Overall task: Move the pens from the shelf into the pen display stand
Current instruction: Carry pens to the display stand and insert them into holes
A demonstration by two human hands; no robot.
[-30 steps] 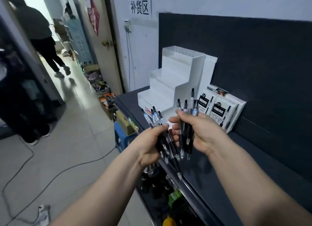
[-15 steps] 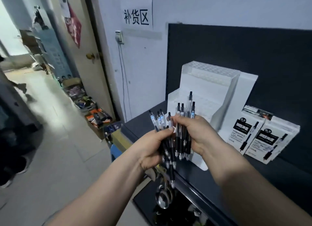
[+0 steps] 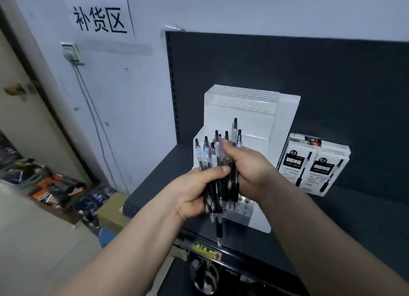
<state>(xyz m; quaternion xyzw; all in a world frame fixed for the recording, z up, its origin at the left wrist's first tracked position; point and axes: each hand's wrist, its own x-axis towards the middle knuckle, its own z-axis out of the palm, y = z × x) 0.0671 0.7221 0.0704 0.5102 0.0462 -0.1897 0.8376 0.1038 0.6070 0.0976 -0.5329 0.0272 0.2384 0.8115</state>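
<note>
A bunch of several black-grip clear pens stands upright between both hands, just in front of the white stepped pen display stand. My left hand wraps the lower part of the bunch, thumb across the barrels. My right hand grips the same bunch from the right, a little higher. One pen hangs lower than the others, tip pointing down past the shelf edge. The stand's holes that show hold no pens; its lower steps are partly hidden by my hands.
The stand sits on a dark shelf against a dark back panel. Two white pen boxes lean at the right of the stand. A yellow price label is on the shelf's front rail. Boxes and goods lie on the floor at left.
The view has swung right and closer to the stand, and the person in the hallway is out of sight. Both hands still hold the pens, now directly before the stand's lower steps.
</note>
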